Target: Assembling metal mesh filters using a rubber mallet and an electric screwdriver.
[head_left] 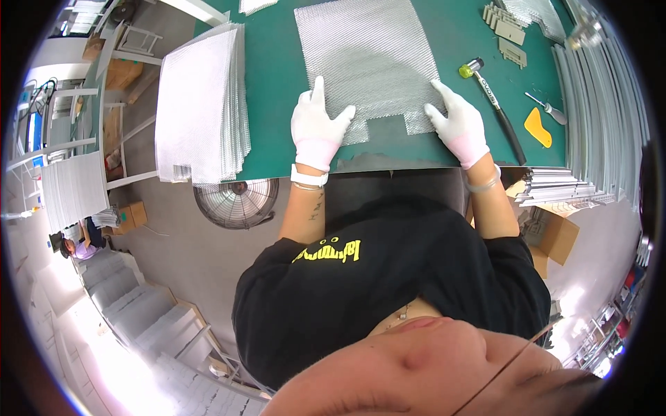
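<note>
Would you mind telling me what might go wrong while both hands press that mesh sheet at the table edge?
The mesh sheet has a notched near edge; its cut wire may snag the thin white gloves on the left hand and right hand. The mallet lies close to the right hand and might get knocked.

- Even, bright indoor light fell on the green table [277, 76], with only soft shadows beneath the gloved hands.
- Glare washed out the floor at the lower left.
- Fisheye distortion bent straight edges near the dark circular rim.
- The nearest foreground at the bottom was blurred.
</note>
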Tool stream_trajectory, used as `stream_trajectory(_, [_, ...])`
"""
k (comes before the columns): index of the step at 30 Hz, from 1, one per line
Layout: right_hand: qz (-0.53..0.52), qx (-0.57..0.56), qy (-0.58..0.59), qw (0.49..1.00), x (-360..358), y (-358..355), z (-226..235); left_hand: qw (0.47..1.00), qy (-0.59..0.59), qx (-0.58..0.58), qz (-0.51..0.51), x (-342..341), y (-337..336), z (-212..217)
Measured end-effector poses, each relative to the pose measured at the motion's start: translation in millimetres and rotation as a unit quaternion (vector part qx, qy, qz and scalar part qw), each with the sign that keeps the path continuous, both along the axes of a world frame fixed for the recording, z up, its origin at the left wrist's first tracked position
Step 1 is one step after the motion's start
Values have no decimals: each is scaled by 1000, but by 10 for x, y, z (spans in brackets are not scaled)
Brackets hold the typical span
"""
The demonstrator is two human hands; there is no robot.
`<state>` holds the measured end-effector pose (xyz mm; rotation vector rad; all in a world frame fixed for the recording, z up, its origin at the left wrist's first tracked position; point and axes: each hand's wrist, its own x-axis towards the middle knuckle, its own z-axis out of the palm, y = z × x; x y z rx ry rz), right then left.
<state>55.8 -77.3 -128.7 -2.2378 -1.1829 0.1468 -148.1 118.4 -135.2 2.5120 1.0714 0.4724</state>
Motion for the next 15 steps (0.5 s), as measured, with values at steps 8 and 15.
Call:
stream_trajectory(8, [-66, 26, -165, 984, 1387, 6, 130, 989, 22, 133, -64, -44, 174, 105])
stream_trajectory(15, [-43, -251, -215, 943, 2359, -277, -68, 980, 88, 56, -171, -337, -100, 24])
